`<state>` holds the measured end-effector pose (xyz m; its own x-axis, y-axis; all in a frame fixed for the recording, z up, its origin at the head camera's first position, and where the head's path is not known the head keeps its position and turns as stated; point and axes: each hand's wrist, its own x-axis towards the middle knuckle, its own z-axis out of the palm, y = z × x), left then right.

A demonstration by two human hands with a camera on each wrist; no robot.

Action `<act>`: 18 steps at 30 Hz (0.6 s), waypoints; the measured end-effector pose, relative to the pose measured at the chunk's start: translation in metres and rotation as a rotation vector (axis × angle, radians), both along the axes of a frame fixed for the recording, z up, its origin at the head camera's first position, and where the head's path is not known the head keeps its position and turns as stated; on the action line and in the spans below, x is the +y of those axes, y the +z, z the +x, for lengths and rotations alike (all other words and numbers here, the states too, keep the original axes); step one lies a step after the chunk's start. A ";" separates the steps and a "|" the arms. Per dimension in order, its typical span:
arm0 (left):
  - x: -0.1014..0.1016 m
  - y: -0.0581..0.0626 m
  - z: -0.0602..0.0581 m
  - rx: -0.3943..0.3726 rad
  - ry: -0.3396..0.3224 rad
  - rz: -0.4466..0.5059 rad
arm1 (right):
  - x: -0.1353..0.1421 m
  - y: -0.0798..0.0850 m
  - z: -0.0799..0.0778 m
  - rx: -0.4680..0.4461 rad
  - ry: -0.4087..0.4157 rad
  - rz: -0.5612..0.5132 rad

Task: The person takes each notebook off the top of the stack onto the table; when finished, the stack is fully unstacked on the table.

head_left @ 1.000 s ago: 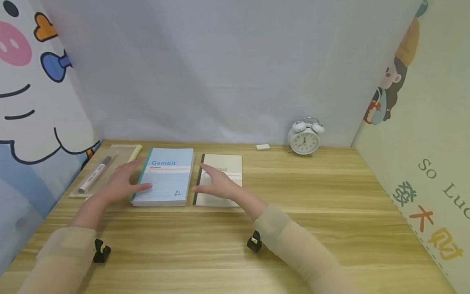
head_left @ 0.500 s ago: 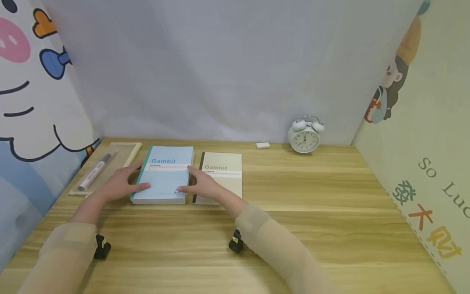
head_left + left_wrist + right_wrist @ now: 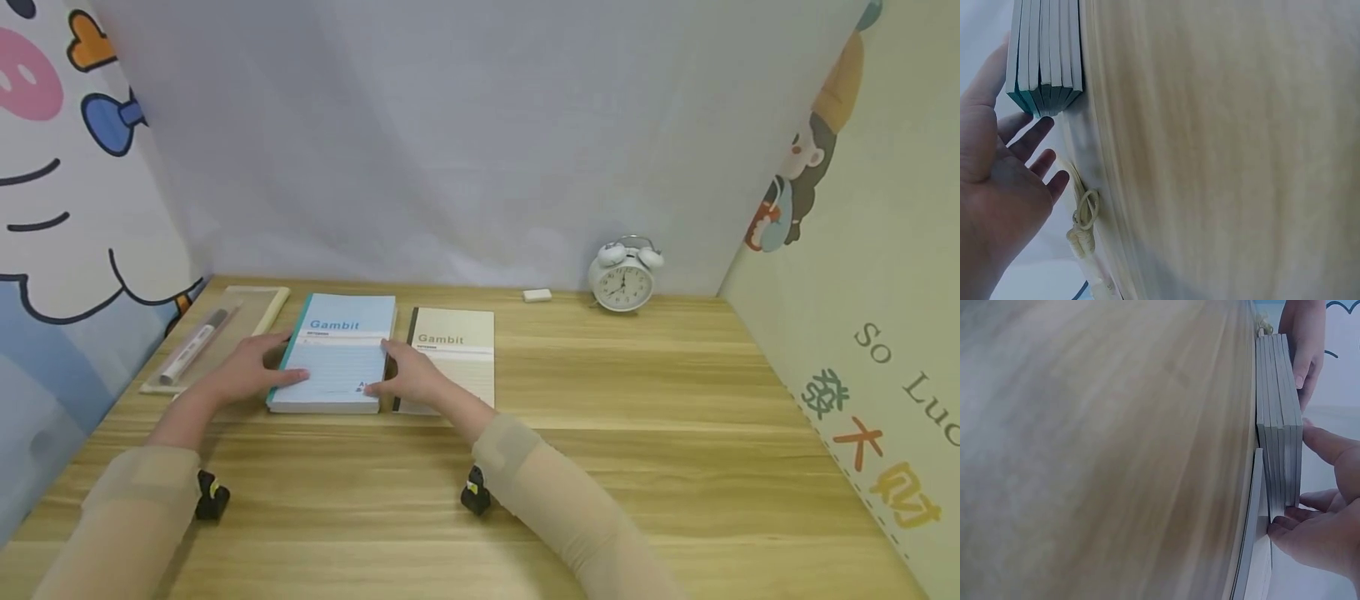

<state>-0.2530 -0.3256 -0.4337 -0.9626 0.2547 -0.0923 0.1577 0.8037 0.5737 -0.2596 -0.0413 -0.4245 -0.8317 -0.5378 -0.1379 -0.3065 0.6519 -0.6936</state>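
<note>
Smooth pale cloth hangs behind a wood-grained tabletop. On it, left of centre, a stack of blue notebooks lies flat between the left hand and the right hand. Both hands hold it from opposite sides, each thumb over the top cover: the left hand's fingers reach the spine side, the right hand's the opposite edge. How firmly they press is hard to judge, as the wrist views show the contact only partly.

Several slim volumes make up the block, with teal spines and straight, greyish page edges; the top cover is glossy and printed "Gambit". Just right of it, partly under the right hand, lies a cream notebook with a dark spine. To the left sits a flat, translucent pouch with a marker, and a knotted cord shows near the left hand. Farther back are a small white block and a round twin-bell alarm clock.

A second ago the right hand was over the cream notebook; now it is at the stack, which lies in the same place.
</note>
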 end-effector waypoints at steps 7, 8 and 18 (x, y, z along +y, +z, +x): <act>0.005 0.010 0.004 -0.002 0.024 0.025 | 0.001 0.002 0.000 0.018 0.018 0.006; 0.006 0.011 0.004 0.002 0.030 0.022 | 0.001 0.002 0.000 0.020 0.020 0.007; 0.017 0.030 0.006 0.054 0.036 0.109 | 0.009 0.003 -0.002 0.061 -0.001 -0.001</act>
